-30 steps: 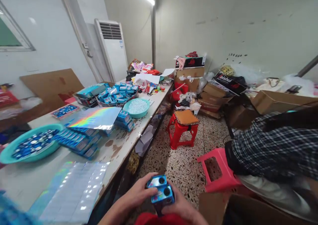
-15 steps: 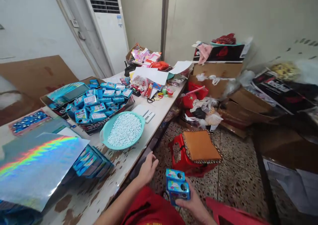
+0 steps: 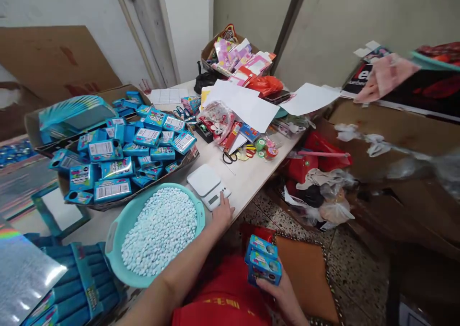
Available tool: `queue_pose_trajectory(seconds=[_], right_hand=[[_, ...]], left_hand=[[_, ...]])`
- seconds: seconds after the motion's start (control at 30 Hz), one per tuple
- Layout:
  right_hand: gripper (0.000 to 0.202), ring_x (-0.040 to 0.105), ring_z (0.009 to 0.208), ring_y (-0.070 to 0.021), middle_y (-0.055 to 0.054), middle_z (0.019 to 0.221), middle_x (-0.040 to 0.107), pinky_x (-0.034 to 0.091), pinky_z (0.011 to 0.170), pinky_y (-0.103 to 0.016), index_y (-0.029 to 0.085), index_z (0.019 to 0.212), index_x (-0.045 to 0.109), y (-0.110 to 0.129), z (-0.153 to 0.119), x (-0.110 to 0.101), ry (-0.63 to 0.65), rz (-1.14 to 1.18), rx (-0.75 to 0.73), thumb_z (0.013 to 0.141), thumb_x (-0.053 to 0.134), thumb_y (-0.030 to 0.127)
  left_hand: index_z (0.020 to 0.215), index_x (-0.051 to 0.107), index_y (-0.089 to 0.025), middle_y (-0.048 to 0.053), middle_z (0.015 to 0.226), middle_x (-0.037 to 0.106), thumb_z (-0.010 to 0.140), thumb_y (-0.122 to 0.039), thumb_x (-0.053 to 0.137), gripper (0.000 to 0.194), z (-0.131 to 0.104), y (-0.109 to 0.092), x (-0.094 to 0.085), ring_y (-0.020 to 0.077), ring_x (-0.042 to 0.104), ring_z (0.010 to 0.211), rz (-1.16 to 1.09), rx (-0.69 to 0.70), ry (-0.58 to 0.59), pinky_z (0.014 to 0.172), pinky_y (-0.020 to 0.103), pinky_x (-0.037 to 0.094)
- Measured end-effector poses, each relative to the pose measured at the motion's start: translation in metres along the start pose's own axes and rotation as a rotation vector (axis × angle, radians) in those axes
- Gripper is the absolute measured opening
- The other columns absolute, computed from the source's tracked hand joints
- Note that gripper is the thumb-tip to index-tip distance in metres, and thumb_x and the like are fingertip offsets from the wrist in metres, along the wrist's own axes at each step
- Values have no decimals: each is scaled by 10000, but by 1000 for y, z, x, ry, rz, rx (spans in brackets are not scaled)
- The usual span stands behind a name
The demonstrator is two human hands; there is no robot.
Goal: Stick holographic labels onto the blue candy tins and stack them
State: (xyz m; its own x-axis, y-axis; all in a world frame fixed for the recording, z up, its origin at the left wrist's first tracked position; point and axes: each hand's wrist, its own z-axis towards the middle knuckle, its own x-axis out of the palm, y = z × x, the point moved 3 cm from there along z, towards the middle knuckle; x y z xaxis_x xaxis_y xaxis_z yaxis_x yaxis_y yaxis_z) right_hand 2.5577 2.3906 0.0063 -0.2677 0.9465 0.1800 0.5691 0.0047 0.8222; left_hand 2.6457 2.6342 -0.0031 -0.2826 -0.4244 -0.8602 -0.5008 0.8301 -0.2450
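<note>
Left hand [image 3: 222,216], one: shifted since a moment ago from beside the worktop [image 3: 249,180] to the digital scale [image 3: 203,180], finger extended at its button end, gripping nothing; the boxes thus rest with one hand. Right hand [image 3: 283,290], one: closed round two blue boxes [image 3: 265,267], off the worktop. Scale: one. Teal basin [image 3: 124,227] of pale pellets [image 3: 161,230]: one. Carton [image 3: 189,157] of similar boxes: one, contents too overlapped to count.
</note>
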Motion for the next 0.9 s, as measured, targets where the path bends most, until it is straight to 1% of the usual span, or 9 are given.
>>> queue_pose_trajectory(seconds=[0.17, 0.3, 0.37, 0.47, 0.5, 0.57, 0.7, 0.83, 0.9], right_hand=[[830, 649, 940, -268, -67, 1041, 683, 485, 892, -414, 239, 1192, 449, 35, 43, 4, 62, -61, 59, 471, 849, 342], [848, 650, 939, -267, -74, 1039, 685, 486, 893, -411, 228, 1186, 450, 66, 75, 8, 131, -146, 114, 448, 856, 328], [859, 650, 942, -275, -84, 1038, 686, 481, 900, -424, 218, 1192, 444, 76, 94, 7, 174, -172, 145, 447, 857, 319], [890, 654, 934, -279, -92, 1042, 683, 475, 908, -443, 212, 1212, 425, 84, 124, 2, 250, -193, 163, 442, 861, 306], [897, 652, 941, -276, -91, 1056, 678, 470, 916, -446, 214, 1220, 418, 87, 133, 1, 278, -202, 160, 445, 861, 303], [905, 648, 954, -271, -90, 1080, 666, 463, 929, -449, 218, 1233, 410, 95, 151, -2, 342, -226, 158, 453, 861, 305], [872, 642, 974, -258, -82, 1103, 654, 468, 931, -441, 228, 1240, 422, 118, 176, 2, 469, -305, 168, 482, 850, 294], [813, 636, 980, -256, -72, 1097, 652, 478, 916, -433, 231, 1210, 468, 135, 188, 14, 626, -395, 188, 485, 837, 239], [825, 630, 992, -256, -74, 1118, 644, 477, 917, -434, 229, 1230, 466, 137, 189, 21, 694, -433, 212, 490, 830, 213]], left_hand=[[1279, 430, -98, 179, 1533, 48, 911, -385, 345, 474, 9, 0, -1, 287, 630, 981, -11, 5, 48, 807, 435, 518], [1267, 454, -135, 131, 1544, 62, 905, -356, 364, 434, 9, 3, -3, 274, 609, 1032, -160, -47, 86, 893, 424, 477], [1339, 381, -164, 117, 1521, 208, 904, -344, 376, 472, 10, 5, -3, 254, 591, 1071, -280, -92, 101, 944, 387, 440], [1443, 178, -182, 89, 1377, 466, 906, -313, 372, 585, 12, 8, -4, 219, 577, 1092, -433, -176, 82, 950, 326, 423], [1449, 155, -177, 86, 1349, 494, 906, -295, 368, 595, 13, 7, -5, 220, 573, 1097, -452, -196, 67, 942, 324, 428], [1429, 224, -181, 86, 1379, 461, 900, -252, 359, 550, 12, 3, -12, 233, 552, 1126, -450, -196, 33, 934, 343, 437], [1331, 395, -232, 42, 1371, 477, 877, -190, 341, 459, -3, -15, -36, 208, 520, 1163, -510, -84, -28, 982, 352, 416], [1345, 386, -220, 31, 1399, 444, 783, -180, 444, 567, -20, -33, -60, 178, 425, 1258, -713, 158, -7, 1076, 308, 328], [1346, 389, -212, 43, 1394, 448, 733, -151, 459, 620, -23, -33, -67, 188, 429, 1253, -759, 190, 46, 1076, 312, 325]])
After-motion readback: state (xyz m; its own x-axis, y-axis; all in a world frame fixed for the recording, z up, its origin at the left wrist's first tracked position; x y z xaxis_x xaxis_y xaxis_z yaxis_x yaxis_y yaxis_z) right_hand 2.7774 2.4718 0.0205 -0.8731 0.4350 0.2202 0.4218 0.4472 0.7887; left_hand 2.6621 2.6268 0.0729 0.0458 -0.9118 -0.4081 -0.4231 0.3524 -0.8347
